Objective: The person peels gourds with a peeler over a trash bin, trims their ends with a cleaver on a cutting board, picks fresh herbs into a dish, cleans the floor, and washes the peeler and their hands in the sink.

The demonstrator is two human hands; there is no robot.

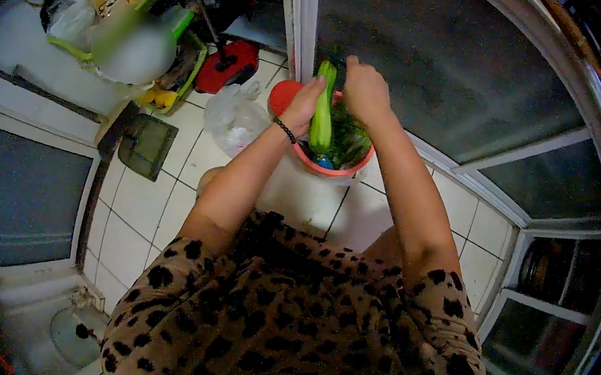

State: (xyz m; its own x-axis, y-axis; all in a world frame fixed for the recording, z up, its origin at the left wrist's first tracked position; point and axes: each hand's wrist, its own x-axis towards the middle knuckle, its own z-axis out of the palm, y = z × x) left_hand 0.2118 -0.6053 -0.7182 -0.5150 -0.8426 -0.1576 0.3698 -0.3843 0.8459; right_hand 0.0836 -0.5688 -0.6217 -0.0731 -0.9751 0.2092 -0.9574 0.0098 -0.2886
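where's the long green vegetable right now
In the head view, the long green vegetable is above centre, in the left hand, over the pink bucket.

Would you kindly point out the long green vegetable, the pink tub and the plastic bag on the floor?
Long green vegetable (323, 112), head view: mid-length.
Pink tub (339, 173), head view: near rim.
Plastic bag (236, 119), head view: its middle.

I see the wearer in a loose, brownish-tan leopard-print top (300, 321) with irregular black spots, some solid blotches, others smaller flecks. Its wide left sleeve (176, 266) and right sleeve (450, 301) carry the same pattern and reach about the elbows. I make out a thin black bracelet (285, 130), seemingly beaded, around the left wrist.
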